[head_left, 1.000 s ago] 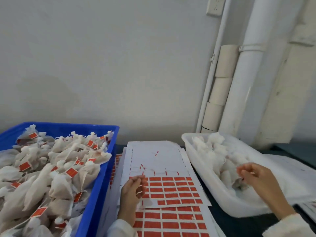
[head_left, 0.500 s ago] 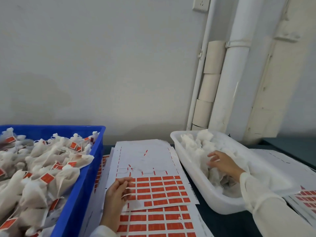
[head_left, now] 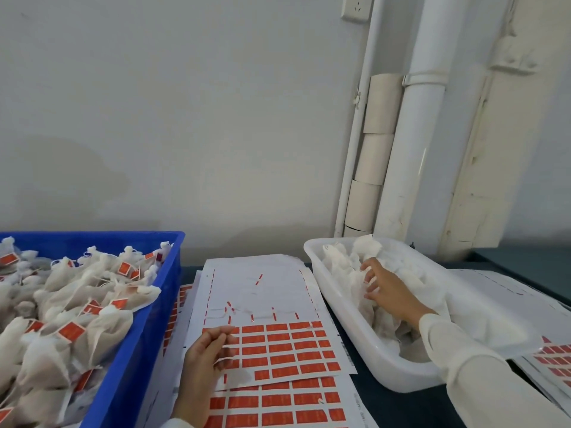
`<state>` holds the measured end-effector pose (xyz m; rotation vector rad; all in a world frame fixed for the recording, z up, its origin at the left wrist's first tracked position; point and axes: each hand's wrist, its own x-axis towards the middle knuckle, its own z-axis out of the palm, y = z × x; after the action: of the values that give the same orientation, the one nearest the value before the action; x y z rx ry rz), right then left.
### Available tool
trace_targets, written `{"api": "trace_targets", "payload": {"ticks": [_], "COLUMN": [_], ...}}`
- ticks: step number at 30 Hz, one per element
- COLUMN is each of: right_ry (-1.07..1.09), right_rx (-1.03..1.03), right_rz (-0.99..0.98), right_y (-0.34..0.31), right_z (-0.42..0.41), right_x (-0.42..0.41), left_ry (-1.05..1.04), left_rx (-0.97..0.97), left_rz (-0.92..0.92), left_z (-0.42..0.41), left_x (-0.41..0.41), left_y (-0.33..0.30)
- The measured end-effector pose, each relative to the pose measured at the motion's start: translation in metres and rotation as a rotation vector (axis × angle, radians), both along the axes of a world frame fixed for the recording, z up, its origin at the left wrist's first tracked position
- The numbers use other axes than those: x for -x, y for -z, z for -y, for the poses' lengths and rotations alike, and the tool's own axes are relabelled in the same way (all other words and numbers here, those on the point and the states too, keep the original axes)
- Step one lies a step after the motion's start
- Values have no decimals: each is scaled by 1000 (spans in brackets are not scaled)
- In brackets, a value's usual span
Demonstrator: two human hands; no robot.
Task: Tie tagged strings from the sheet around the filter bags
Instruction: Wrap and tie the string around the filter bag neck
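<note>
A white sheet (head_left: 265, 291) with rows of orange tags (head_left: 284, 350) lies in front of me, its upper rows stripped. My left hand (head_left: 207, 359) rests on the sheet's left edge, fingers pinching a thin white tagged string (head_left: 227, 355). My right hand (head_left: 386, 288) reaches into the white tray (head_left: 349, 329) and lies with spread fingers on the untied white filter bags (head_left: 346, 267).
A blue crate (head_left: 148, 329) at the left is heaped with tied bags bearing orange tags. More tag sheets lie under the top sheet and at the far right (head_left: 556, 362). White pipes and paper rolls (head_left: 380, 149) stand against the wall behind the tray.
My right hand went from above the tray's near part deeper into the bags. The left hand stays on the sheet, pinching the string.
</note>
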<state>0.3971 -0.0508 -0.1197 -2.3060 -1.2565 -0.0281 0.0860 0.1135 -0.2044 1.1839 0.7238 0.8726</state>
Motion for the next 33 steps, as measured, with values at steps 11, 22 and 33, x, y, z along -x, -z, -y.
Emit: {"api": "trace_targets", "payload": {"ticks": [11,22,33], "right_ry": [93,115,-17], "right_rx": [-57,-348,-681], "right_rz": [-39,-110,-166], "right_y": [-3,-35,-81], "right_z": [5,19,20], "right_x": [-2,11,113], "left_ry": [0,-10,94], "left_rx": [-5,-14,-85], "left_rz": [-6,-17,6], "left_z": [-4,-3,9], "left_x": [-2,-2,3], "left_y": [3,3,-16]}}
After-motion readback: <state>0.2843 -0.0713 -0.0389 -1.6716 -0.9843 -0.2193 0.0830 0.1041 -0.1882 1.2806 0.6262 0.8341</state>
